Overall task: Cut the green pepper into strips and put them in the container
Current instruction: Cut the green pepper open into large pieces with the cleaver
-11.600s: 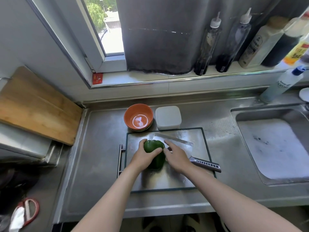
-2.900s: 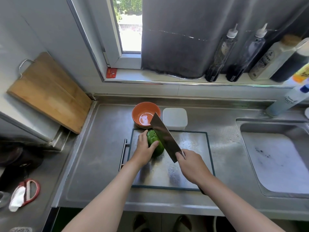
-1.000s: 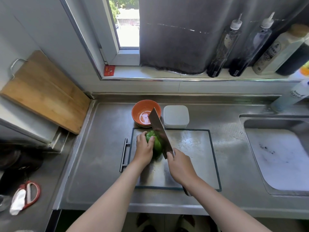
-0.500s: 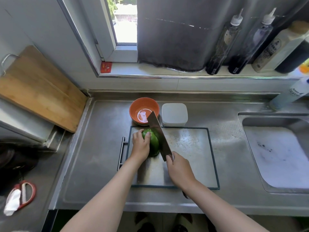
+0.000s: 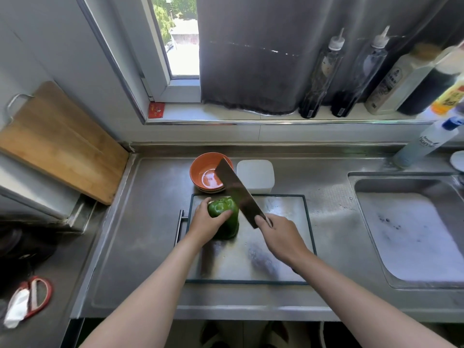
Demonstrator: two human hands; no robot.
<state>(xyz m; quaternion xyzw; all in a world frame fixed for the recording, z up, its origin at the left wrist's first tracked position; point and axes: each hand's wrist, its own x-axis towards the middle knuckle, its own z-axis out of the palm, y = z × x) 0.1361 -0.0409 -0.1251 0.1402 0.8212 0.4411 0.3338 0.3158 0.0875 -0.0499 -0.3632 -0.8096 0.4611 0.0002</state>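
1 green pepper (image 5: 229, 227), apparently whole, stands on the left part of a steel cutting board (image 5: 283, 214) with a dark rim, close to the board's far edge. At the pepper's left side, the left hand (image 5: 204, 226) grips it: the thumb curls across the near upper face, the fingers wrap over the far side, and the wrist lies low above the board's left edge, the forearm entering from the lower left.

To the pepper's right, the right hand (image 5: 278, 237) is clenched round the handle of a cleaver (image 5: 236, 192). All fingers are curled tight together and the handle is hidden inside the fist; the forearm enters from the lower right. From the fist the blade slants up toward the far left and passes just beside the pepper's right flank. Whether its edge touches the skin cannot be told.

Just beyond the board's far edge stand 1 orange bowl (image 5: 198, 169) and, to its right, 1 white container (image 5: 254, 174); the blade's tip overlaps the bowl in this view.

All of these rest on a steel counter (image 5: 150, 222). Set into it at the right is 1 sink (image 5: 406, 234), and 1 wooden board (image 5: 62, 144) leans at the left. On the window sill behind stand 2 slim nozzle-capped bottles (image 5: 321, 76), with larger bottles beside them.
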